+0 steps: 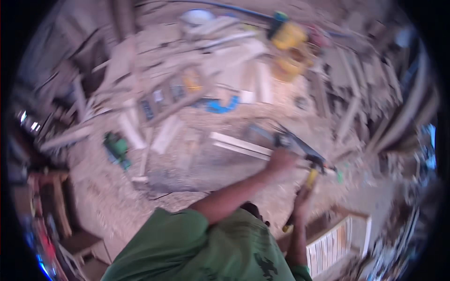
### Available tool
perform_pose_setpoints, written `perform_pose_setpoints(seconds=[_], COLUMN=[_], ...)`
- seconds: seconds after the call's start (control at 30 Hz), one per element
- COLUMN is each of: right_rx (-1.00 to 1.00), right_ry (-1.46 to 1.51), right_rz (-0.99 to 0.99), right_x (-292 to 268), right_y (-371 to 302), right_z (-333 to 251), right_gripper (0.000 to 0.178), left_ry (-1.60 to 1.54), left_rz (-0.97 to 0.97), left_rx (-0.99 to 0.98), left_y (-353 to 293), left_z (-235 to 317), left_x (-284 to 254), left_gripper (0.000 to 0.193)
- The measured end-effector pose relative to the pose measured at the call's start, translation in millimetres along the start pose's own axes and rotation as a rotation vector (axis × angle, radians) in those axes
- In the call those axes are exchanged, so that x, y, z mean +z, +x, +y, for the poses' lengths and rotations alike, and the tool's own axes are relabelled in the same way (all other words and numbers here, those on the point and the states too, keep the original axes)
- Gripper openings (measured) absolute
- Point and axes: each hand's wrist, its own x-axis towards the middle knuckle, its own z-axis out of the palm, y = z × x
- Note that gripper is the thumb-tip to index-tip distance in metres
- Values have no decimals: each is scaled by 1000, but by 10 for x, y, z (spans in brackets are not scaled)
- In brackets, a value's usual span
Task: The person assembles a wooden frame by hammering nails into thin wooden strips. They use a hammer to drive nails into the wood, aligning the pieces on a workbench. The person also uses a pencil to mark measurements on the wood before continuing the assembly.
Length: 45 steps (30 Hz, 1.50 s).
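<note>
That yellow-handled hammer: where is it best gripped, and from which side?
Probably low on the yellow handle, coming from below. The hammer stands roughly upright with its dark head on top, and the right hand already wraps the shaft there. The picture is blurred.

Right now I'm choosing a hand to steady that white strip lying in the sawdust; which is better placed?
Probably left: the left hand is right at the end of the white strip, while the right hand grips the yellow-handled hammer.

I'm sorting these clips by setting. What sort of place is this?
Most likely a woodworking shop, though the picture is blurred: wooden planks and offcuts lie all over a sawdust-covered floor, a yellow power tool sits among them, and the right hand holds a yellow-handled tool.
</note>
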Motion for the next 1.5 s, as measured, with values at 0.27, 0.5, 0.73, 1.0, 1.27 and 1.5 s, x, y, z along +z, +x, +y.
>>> perform_pose_setpoints(seconds=[0.27,0.5,0.73,1.0,1.27,1.5], right_rx=[197,123,47,64,29,-132], right_ry=[197,-238,-208,-299,-274,-218], right_rz=[94,47,73,43,33,43], right_x=[155,208,153,-6,-167,-80], right_y=[534,1079,1097,915,639,542], right_z=[-108,-513,-410,-627,-449,-347], right_gripper=[55,59,57,55,56,49], left_ry=[-9,758,392,-75,385,-115], left_rz=[27,77,288,578,491,1053], left_rx=[-346,-1042,-941,-984,-1022,-948], left_y=[-39,-1921,-2517,-2540,-2400,-2516], left_z=[-1349,-3600,-4483,-4620,-4680,-4254], left_x=[-2402,-3770,-3917,-3840,-4064,-4553], left_gripper=[38,43,30,22,41,22])
